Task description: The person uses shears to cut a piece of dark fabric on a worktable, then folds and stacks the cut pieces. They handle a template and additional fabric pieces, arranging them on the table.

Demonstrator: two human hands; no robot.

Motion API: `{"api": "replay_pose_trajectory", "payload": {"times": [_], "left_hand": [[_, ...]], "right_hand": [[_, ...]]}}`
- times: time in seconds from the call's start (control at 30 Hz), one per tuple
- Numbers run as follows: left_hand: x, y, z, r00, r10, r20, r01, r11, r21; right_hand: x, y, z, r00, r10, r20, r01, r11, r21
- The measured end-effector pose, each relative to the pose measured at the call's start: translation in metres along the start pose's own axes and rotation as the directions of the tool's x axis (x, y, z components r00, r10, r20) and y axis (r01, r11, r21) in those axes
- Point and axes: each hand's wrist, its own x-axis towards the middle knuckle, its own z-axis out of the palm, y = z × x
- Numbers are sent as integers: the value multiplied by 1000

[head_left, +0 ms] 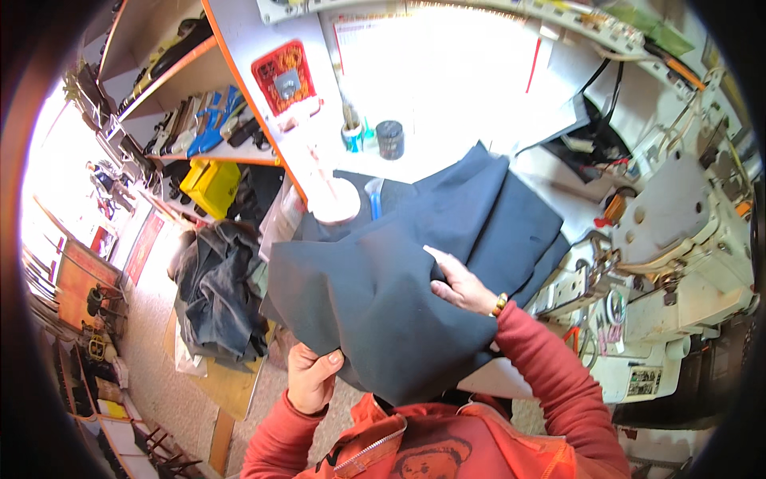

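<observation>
A large piece of dark grey cloth (pixel 359 287), probably a garment, spreads over the table in front of me and hangs down at its near side. At the cloth's lower left edge my left hand (pixel 313 375) is closed, thumb on top, pinching the fabric. My right hand (pixel 463 285) rests on top of the cloth near its middle, fingers stretched out to the left. A yellow band circles that wrist. Folded layers of the cloth pile up beyond the right hand. Beside its far edge stand a white round lamp base (pixel 335 201) and a blue-handled tool (pixel 374 198).
On the right is a pale sewing machine (pixel 678 239) with small tools around it. A dark jar (pixel 390 140) and a tape roll (pixel 352 137) stand at the back. Left are shelves of shoes (pixel 215 120), a yellow box (pixel 211 188) and a heap of dark clothes (pixel 222 291).
</observation>
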Motion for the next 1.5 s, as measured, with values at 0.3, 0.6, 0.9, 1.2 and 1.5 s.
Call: {"api": "replay_pose_trajectory", "payload": {"times": [0.3,0.6,0.9,1.2,1.5], "left_hand": [[129,34,156,956,-31,291,-80,930,360],[199,-146,129,864,103,494,-495,-18,869],[138,-177,81,897,107,-429,-98,994,43],[152,-215,71,875,-476,88,386,578,-719],[199,-223,112,847,-432,309,517,538,-666]], "right_hand": [[-13,-90,-45,972,221,78,-161,388,907],[-88,-8,-26,826,533,-182,-41,379,924],[-166,-48,7,659,621,-424,52,525,849],[-90,-55,-33,628,554,-546,74,656,751],[-88,-93,-33,747,275,-605,-51,932,360]]}}
